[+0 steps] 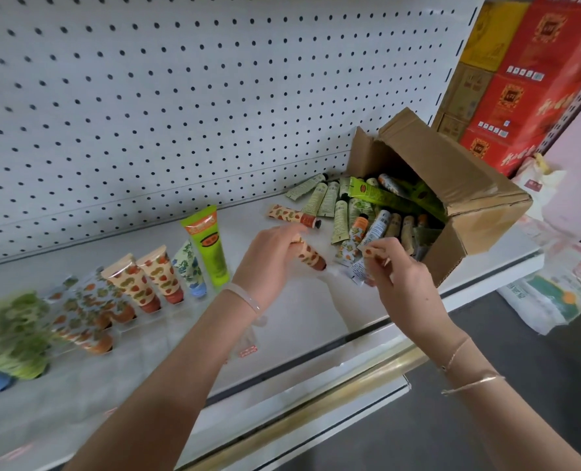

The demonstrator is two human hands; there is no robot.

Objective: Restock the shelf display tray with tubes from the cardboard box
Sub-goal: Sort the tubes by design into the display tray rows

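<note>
Left hand (271,256): grips a brown-capped patterned tube (311,255).
Right hand (397,270): pinches a small tube (360,270).
Cardboard box (452,198): tipped open, far right on the shelf (299,311).

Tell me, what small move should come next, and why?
Probably carry the tube in the left hand to the tray and stand it cap down beside the others. It matches the brown-capped tubes there, while the right hand sorts by the box.
</note>
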